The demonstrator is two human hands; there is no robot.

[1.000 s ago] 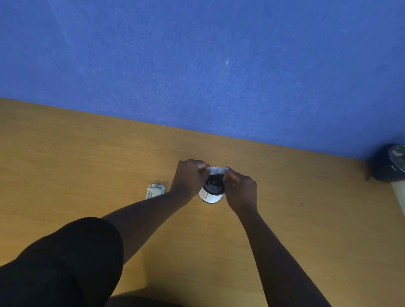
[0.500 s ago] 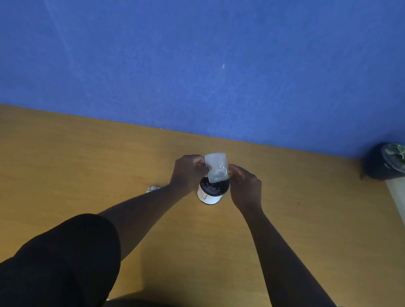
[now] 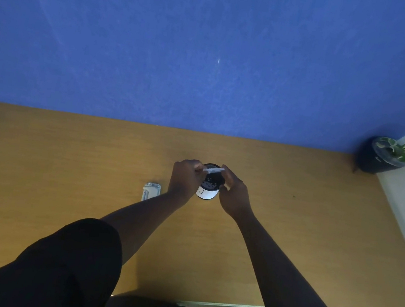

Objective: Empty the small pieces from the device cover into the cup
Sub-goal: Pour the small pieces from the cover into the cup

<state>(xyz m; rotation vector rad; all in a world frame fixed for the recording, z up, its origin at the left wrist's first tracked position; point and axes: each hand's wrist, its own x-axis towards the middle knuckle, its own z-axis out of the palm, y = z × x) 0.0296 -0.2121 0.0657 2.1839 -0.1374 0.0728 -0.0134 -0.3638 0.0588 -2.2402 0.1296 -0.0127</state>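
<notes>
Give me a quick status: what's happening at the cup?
Left hand and right hand pinch device cover, edge-on over cup. Small pieces visible in cup. Grey part lies left, clear of it.

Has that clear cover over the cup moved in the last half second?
Yes. The device cover has tipped down from nearly upright to lie almost edge-on, low across the far rim of the cup.

Open desk (image 3: 300, 245) all round, grey part (image 3: 151, 191) left, plant pot (image 3: 380, 160) far right corner
</notes>
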